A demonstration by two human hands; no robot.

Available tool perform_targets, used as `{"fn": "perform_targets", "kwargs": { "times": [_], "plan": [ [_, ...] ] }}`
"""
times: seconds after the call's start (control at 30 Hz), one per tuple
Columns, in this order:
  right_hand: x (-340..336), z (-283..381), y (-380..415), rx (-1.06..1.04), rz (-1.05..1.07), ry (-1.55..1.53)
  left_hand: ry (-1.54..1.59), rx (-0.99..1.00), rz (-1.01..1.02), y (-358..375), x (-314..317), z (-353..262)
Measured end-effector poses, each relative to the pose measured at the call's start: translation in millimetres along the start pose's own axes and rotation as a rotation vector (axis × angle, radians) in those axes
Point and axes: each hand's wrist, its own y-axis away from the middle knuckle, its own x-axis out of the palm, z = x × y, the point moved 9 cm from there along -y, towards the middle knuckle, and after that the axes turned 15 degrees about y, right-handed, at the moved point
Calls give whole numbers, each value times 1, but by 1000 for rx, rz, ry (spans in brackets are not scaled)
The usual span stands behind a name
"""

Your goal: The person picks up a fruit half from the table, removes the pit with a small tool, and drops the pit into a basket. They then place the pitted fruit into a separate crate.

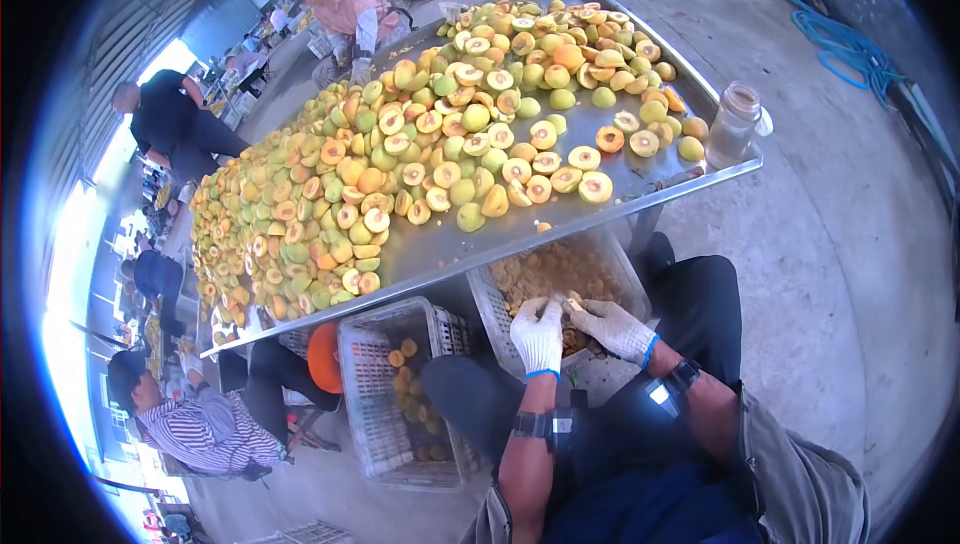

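My left hand (538,334), in a white knit glove with a blue cuff, is held over a pale plastic crate (488,312) under the table edge. My right hand (615,331), gloved the same way, meets it at the fingertips. The fingers of both hands are closed in a pinch; what lies between them is too small and blurred to name. Brownish fruit scraps (545,274) fill the crate just beyond my fingers. Above it, a metal table (425,251) carries a large heap of halved yellow-green peaches (440,144).
A glass jar (735,124) stands at the table's right corner. Left of my knees, a second crate (380,444) holds some peach halves (410,384). A person in a striped top (210,434) sits at the left; another in pink (345,4) works across the table. A blue hose (845,44) lies on the floor.
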Motion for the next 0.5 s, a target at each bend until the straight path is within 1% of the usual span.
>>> {"fn": "perform_targets", "kwargs": {
  "times": [0.07, 0.1, 0.13, 0.2, 0.23, 0.27, 0.3, 0.33, 0.4, 0.43, 0.5],
  "plan": [
    [-12, 7, 1, -50, -108, -103, -157, 138, -4, -10, 0, -5],
    [-15, -5, -5, 15, -170, -191, -197, 239, -5, -14, -2, -5],
    [-19, -4, -4, 6, -177, -195, -198, 250, 1, -21, -3, -6],
    [-27, -12, 2, 64, -215, -249, -53, 342, -26, -35, -16, -20],
    [-26, -17, 1, 48, -206, -296, -167, 427, -81, -43, -21, -47],
    [-25, -21, 1, 40, -206, -299, -164, 459, -150, -53, -27, -70],
    [-23, -22, 2, 40, -174, -321, -176, 572, -194, -66, -33, -90],
    [-20, -23, 3, 41, -143, -342, -253, 702, -245, -74, -33, -113],
    [-16, -22, 6, 39, -134, -355, -370, 693, -238, -118, -37, -126],
    [-15, -17, 10, 58, -109, -308, -374, 702, -233, -137, -37, -129],
    [-12, -10, 12, 55, -75, -264, -601, 687, -188, -171, -26, -134]
  ]
}}
